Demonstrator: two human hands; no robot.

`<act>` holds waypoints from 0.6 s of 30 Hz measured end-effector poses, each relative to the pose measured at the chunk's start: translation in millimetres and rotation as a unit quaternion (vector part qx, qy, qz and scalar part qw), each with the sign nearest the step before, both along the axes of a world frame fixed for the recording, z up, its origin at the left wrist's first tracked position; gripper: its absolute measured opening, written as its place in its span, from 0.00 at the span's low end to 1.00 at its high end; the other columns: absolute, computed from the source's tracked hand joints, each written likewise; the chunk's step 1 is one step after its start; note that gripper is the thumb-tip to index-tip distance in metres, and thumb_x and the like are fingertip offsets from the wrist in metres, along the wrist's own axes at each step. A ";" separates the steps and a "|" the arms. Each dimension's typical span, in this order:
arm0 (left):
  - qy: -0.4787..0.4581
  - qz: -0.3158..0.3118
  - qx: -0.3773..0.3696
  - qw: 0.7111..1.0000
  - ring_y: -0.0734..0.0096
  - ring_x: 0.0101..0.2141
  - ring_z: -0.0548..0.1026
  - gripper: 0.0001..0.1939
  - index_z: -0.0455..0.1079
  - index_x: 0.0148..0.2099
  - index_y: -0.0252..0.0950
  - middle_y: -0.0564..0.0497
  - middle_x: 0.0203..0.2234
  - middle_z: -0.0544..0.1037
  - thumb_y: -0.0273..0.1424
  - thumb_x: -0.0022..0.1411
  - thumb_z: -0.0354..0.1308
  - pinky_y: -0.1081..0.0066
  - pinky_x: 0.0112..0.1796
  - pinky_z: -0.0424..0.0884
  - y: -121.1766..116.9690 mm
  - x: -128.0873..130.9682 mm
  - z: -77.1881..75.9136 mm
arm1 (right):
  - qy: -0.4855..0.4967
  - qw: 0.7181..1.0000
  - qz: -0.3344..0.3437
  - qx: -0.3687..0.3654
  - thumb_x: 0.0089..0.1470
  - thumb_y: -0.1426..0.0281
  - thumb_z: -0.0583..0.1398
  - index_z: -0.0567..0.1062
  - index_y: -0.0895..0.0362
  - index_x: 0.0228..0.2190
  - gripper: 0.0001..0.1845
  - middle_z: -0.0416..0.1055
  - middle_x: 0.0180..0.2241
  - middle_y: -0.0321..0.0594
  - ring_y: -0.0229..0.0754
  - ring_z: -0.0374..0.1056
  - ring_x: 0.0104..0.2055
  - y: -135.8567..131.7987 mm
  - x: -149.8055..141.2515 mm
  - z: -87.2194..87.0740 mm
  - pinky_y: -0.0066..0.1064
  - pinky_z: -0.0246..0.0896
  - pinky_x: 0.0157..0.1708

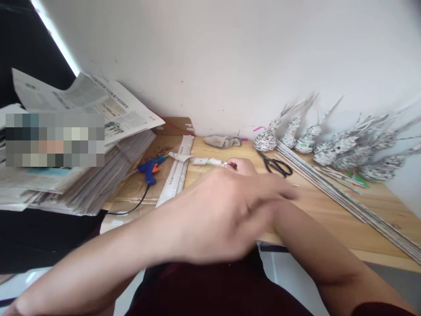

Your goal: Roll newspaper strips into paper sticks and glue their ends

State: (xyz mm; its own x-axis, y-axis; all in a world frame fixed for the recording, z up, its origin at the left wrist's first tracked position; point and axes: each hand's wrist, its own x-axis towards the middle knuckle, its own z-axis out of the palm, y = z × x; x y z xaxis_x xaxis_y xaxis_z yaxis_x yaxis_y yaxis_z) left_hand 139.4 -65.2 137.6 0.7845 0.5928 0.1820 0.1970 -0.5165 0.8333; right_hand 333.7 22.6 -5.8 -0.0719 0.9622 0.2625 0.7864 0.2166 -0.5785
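Note:
My right hand (pixel 242 166) is at the middle of the table, its fingers pinching the near end of a rolled newspaper strip (pixel 208 161). The strip runs leftward and flares into a loose curl at its far end, over some flat newspaper strips (pixel 176 175). My left hand (pixel 226 215) is lifted close to the camera and crosses in front of my right forearm. Its fingers point right and are blurred, so whether they hold anything cannot be made out. A blue hot glue gun (pixel 149 170) lies left of the curl, its tip near the paper.
Stacked newspapers (pixel 108 171) rise at the left. Black scissors (pixel 276 166) lie beyond my right hand. Long thin paper sticks (pixel 342 208) run diagonally on the right. Several woven paper shapes (pixel 307 139) line the wall. A grey cloth (pixel 222 141) lies at the back.

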 end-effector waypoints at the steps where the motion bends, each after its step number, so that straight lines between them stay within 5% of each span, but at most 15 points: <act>1: 0.032 -0.015 -0.036 0.999 0.73 0.26 0.72 0.12 0.74 0.40 0.41 0.52 0.26 0.76 0.38 0.59 0.52 0.73 0.29 0.70 12.0 5.9 -15.2 | 0.006 1.000 0.004 0.002 0.54 0.65 0.55 0.74 0.58 0.26 0.12 0.70 0.22 0.37 0.35 0.60 0.24 -0.1 0.1 0.2 0.27 0.49 0.26; 5: 0.071 0.002 -0.323 0.944 0.74 0.21 0.73 0.17 0.71 0.30 0.32 0.49 0.20 0.73 0.41 0.60 0.51 0.74 0.22 0.69 65.5 27.9 -94.9 | 0.011 1.000 -0.013 0.025 0.53 0.65 0.56 0.73 0.58 0.23 0.13 0.68 0.19 0.34 0.34 0.59 0.22 2.3 0.3 -0.4 0.26 0.49 0.25; 8: -0.077 0.154 -0.466 0.868 0.75 0.22 0.74 0.06 0.67 0.36 0.33 0.50 0.24 0.74 0.32 0.59 0.55 0.76 0.23 0.69 93.4 41.7 -131.3 | 0.016 0.999 -0.031 0.032 0.53 0.64 0.56 0.74 0.57 0.24 0.12 0.68 0.19 0.34 0.34 0.59 0.21 4.5 0.8 0.1 0.25 0.49 0.25; 12: -0.175 0.245 -0.488 0.820 0.78 0.19 0.72 0.07 0.64 0.36 0.34 0.52 0.23 0.71 0.30 0.56 0.59 0.77 0.21 0.68 114.5 52.1 -137.2 | 0.014 0.998 -0.042 0.041 0.54 0.63 0.55 0.74 0.56 0.26 0.13 0.69 0.19 0.35 0.34 0.59 0.21 3.5 0.7 4.1 0.25 0.49 0.24; 18: -0.172 0.329 -0.397 0.840 0.80 0.21 0.70 0.10 0.64 0.36 0.37 0.53 0.27 0.73 0.32 0.52 0.60 0.82 0.14 0.53 144.3 52.5 -137.2 | -0.018 0.999 -0.022 0.023 0.53 0.65 0.56 0.75 0.57 0.25 0.11 0.69 0.19 0.35 0.34 0.58 0.21 2.5 0.6 6.5 0.25 0.48 0.24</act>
State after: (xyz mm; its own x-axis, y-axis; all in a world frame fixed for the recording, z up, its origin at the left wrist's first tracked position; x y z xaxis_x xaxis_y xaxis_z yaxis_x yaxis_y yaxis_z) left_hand 191.9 79.0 0.3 0.2224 0.9185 -0.3269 -0.1003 0.3550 0.9295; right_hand 334.4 25.2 0.7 -0.0395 0.9514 0.3055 0.8158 0.2072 -0.5399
